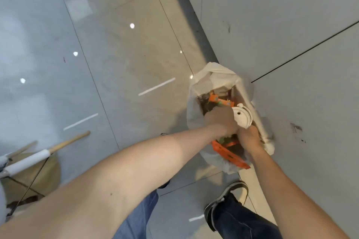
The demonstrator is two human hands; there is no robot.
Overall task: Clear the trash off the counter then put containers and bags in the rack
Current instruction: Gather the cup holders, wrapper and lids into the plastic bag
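Observation:
A white plastic trash bag (210,81) stands open on the floor against a grey wall. Inside it I see orange wrappers (219,101) and dark scraps. My left hand (221,120) and my right hand (249,137) are both over the bag's mouth, fingers closed. A white cup with a white lid (242,116) lies on its side between them, and both hands appear to grip it. More orange packaging (229,153) shows below my hands at the bag's near side.
Glossy grey floor tiles (97,64) stretch to the left. The grey wall (291,35) runs along the right. A stool with a wooden leg (68,142) and white padding stands at the lower left. My shoe (227,202) is on the floor just below the bag.

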